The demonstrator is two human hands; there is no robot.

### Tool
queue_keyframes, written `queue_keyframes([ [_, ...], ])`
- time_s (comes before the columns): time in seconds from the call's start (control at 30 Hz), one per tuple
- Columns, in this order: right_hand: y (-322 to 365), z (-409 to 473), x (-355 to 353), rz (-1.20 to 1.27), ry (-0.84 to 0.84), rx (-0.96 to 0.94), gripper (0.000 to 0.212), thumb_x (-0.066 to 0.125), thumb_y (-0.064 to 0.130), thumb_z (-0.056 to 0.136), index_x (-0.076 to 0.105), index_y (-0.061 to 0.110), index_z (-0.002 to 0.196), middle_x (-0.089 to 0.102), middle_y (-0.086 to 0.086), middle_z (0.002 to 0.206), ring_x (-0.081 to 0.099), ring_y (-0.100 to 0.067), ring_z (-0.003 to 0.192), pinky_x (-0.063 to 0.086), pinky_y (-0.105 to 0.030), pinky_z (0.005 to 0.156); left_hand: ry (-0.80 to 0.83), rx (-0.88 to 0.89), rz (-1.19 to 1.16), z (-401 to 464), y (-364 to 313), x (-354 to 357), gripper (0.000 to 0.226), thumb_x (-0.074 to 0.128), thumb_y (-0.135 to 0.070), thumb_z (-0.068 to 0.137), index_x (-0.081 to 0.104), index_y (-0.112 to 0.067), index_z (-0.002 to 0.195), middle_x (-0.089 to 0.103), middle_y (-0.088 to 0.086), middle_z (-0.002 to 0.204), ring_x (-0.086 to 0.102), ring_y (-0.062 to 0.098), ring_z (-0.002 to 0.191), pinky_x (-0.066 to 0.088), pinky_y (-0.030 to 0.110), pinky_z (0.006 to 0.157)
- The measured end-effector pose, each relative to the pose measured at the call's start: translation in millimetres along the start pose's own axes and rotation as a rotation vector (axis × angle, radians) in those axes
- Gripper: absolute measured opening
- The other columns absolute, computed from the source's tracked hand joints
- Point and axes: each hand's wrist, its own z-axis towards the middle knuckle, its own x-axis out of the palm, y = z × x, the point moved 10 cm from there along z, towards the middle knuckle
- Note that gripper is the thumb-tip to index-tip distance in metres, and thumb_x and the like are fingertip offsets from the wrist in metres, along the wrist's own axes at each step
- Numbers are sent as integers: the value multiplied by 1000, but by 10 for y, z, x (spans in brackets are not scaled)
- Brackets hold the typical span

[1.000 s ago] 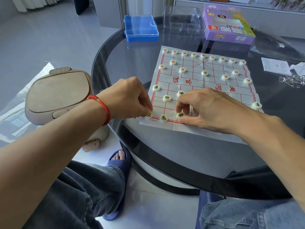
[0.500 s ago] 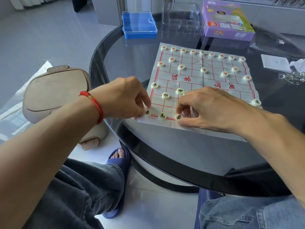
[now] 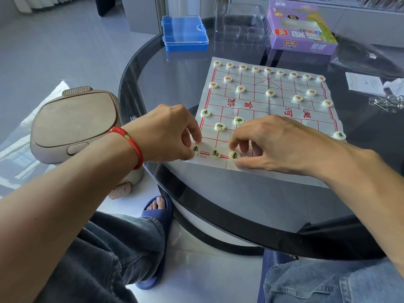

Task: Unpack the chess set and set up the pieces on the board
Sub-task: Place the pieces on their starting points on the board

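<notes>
I see my right hand (image 3: 277, 145) pinching the black-lettered piece (image 3: 234, 155) on the near edge of the paper board (image 3: 282, 88); my left hand (image 3: 170, 134) pinches the corner piece (image 3: 195, 149). The blue case (image 3: 184, 38) is closed, its contents unreadable. My right hand hides the row's remainder. The corner piece's face, covered a second ago, now shows.

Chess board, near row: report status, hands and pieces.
Left hand pinches corner chariot piece. Right hand pinches elephant piece; horse piece sits free between. Red side set on paper board. Right hand hides rest of near row.
</notes>
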Motion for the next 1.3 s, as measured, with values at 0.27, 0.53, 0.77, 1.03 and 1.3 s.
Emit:
queue_keyframes([
  [0.27,-756,-140,-470,17,-254,263,15,73,29,92,74,25,107,67,12,92,57,0,80,46,-29,77,-19,6,41,-10,-24,-35,36,79,-29,82,70,-23,117,71,-12,99,67,8,70,49,12,54],
  [0.53,-563,-67,-361,20,-206,211,15,72,35,92,73,28,105,66,13,89,55,-1,78,49,-33,76,-198,302,181,-41,-634,52,47,73,-48,82,65,-31,126,61,-7,110,55,10,83,41,10,67],
  [0.77,-627,-96,-312,-54,-207,260,23,71,42,92,73,25,108,69,8,94,61,-14,84,52,-35,80,-190,310,264,39,-689,241,54,67,-56,85,58,-37,134,55,-5,122,46,17,108,53,39,91],
  [1.03,-538,7,-220,-131,-184,271,23,68,45,90,70,24,98,68,2,96,62,-23,90,55,-41,81,-224,266,277,48,-650,162,55,66,-58,84,60,-33,132,59,-4,125,45,15,105,49,31,87],
  [1.3,-263,-250,-154,7,-40,154,15,70,45,89,65,32,96,55,21,83,52,2,76,42,-20,66,-367,181,246,-23,-593,-61,50,63,-50,89,58,-28,134,64,-2,117,49,21,104,49,46,88],
])
